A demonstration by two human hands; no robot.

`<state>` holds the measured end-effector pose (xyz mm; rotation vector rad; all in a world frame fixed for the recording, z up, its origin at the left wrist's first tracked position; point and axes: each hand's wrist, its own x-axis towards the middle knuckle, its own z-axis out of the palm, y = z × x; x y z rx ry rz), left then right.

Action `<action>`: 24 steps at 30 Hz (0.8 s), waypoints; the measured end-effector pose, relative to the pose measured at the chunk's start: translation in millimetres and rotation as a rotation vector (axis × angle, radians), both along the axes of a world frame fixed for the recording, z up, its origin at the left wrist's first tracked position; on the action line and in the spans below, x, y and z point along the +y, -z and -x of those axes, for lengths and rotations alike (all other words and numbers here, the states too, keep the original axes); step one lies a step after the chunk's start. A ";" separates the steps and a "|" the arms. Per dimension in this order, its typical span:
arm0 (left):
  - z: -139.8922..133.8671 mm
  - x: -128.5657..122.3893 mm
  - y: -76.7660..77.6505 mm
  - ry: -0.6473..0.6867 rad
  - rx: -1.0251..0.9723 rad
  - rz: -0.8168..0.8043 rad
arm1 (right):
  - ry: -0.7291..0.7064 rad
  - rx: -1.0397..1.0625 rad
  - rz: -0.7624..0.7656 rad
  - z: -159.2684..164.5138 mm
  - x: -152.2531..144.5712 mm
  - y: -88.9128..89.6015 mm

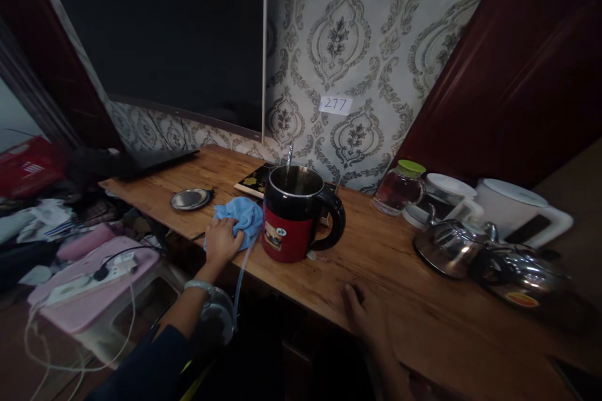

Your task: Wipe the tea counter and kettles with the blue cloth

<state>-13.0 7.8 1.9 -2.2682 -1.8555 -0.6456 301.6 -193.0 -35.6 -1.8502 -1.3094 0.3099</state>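
My left hand (222,240) presses down on a crumpled blue cloth (245,216), its fingers closed into the fabric. Right beside the cloth stands an upright red and black kettle (290,230) with its top uncovered and its black handle to the right. A thin shiny piece (290,154) shows at the kettle's far rim; I cannot make out what it is. My right hand (367,313) is at the table's front edge, in shadow, with thumb and fingers apart and nothing visible in it. A round metal-faced disc (190,199) lies left of the cloth.
Metal teapots (449,247), white pitchers (512,207) and a green-lidded glass jug (399,188) stand at the right of the wooden table (367,244). A black gold-flowered tray (254,182) lies behind the kettle. Left below, a pink stool (89,313) carries a power strip (84,282).
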 end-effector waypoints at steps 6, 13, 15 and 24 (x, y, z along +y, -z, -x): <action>-0.4 0.4 0.4 -0.002 -0.021 -0.003 | 0.004 -0.019 -0.007 0.4 -0.1 -2.5; -0.7 0.4 1.2 -0.010 -0.005 -0.006 | 0.006 -0.029 0.007 0.4 0.5 -2.2; -0.7 0.0 0.9 -0.011 -0.001 -0.006 | 0.007 -0.034 0.012 0.0 0.8 -0.8; -0.7 -0.3 -1.3 -0.011 0.003 0.006 | -0.004 -0.023 -0.004 -1.4 -0.3 2.6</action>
